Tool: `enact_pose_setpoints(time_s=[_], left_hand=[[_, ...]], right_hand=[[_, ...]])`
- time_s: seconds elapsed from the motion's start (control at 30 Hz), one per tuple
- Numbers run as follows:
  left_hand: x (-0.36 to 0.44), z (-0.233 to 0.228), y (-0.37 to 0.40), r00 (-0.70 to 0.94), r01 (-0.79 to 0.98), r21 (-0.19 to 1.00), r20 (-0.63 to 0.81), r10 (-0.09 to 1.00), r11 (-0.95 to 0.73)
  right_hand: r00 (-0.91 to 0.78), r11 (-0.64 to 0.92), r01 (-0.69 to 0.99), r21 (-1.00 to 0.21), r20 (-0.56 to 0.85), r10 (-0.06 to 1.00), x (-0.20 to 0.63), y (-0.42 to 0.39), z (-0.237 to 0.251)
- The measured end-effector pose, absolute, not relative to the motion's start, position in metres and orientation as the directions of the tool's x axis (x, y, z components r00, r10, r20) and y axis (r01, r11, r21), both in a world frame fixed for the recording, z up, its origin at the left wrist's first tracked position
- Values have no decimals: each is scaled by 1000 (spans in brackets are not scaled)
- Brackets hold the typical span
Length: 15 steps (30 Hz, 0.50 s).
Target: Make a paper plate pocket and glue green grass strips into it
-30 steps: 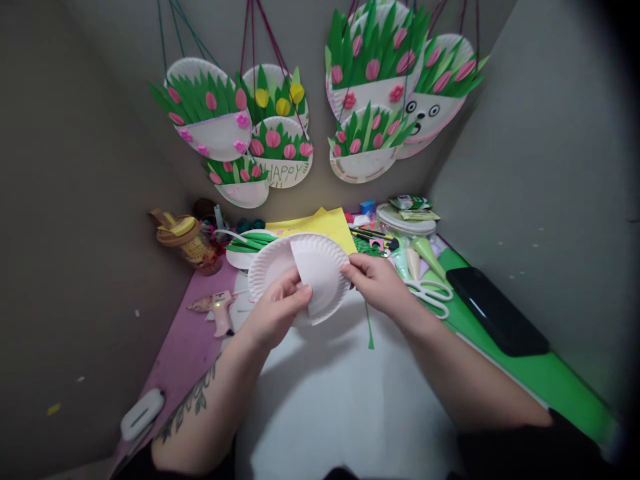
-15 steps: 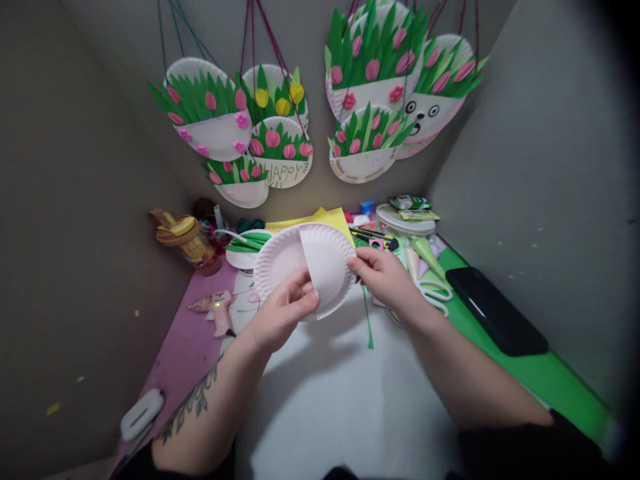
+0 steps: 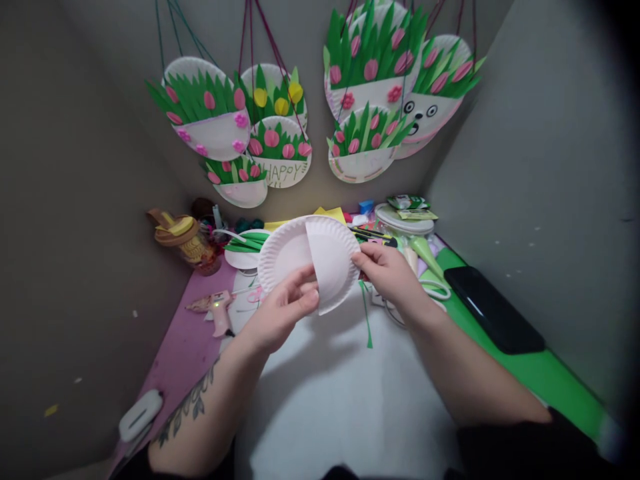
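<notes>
Hands raised — left hand point(image 3: 283, 317), right hand point(image 3: 387, 273) pinching paper plate point(image 3: 287, 257).

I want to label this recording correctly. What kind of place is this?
Probably a small craft corner. Finished paper-plate flower baskets hang on the wall, a glue gun and scissors lie on the table, and both hands hold a paper plate.

Decorated paper-plate baskets point(image 3: 280, 127) with green paper grass and pink tulips hang on strings across the upper middle of the frame. At centre left a pink glue gun point(image 3: 216, 311) lies on purple paper. White scissors point(image 3: 434, 291) and a black phone point(image 3: 493, 309) sit at centre right on green paper point(image 3: 560, 380). A jar point(image 3: 187, 243) stands at left.
</notes>
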<state>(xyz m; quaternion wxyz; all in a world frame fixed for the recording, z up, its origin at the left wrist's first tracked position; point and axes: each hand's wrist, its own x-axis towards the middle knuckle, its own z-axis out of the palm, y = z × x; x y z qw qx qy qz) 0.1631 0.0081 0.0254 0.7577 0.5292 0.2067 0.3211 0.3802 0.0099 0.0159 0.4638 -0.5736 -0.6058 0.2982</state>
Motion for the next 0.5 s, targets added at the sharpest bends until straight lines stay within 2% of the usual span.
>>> enact_pose_setpoints(time_s=[0.13,0.3,0.5], left_hand=[[161,24,10,672,-243,943,-4,740,226],[162,26,9,694,-268,935,19,720,233],[162,30,4,630,-245,935,-48,775,258]], right_hand=[[75,181,440,-880,237,969,379,7,18],[104,174,496,-851,257,961,381,8,20],[123,182,439,-880,260,958,394,15,15]])
